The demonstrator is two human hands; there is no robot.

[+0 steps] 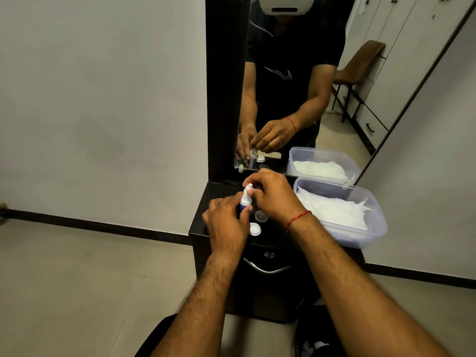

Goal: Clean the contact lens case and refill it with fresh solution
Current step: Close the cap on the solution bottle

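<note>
Person stands at a small dark desk with a mirror right behind it. Left hand is wrapped around the body of a small solution bottle, white top with a blue label, held upright just above the desk top. Right hand comes over from the right, fingers bunched and pinching the white cap/nozzle at the bottle's tip; cannot tell if the cap is on or coming off. Red thread on the right wrist.

Contact lens case is open and sits on the desk just below and right of the bottle: a clear lens cup lies under the right hand, and a white round case lid is just beside the left hand's knuckles, nearer the desk's front edge. Cannot tell if there is liquid in either.

On the right end of the desk, a clear plastic tub holds crumpled white tissue, apart from the case. Below the desk top, a drawer with a curved metal handle. Mirror shows both hands on the bottle
</note>
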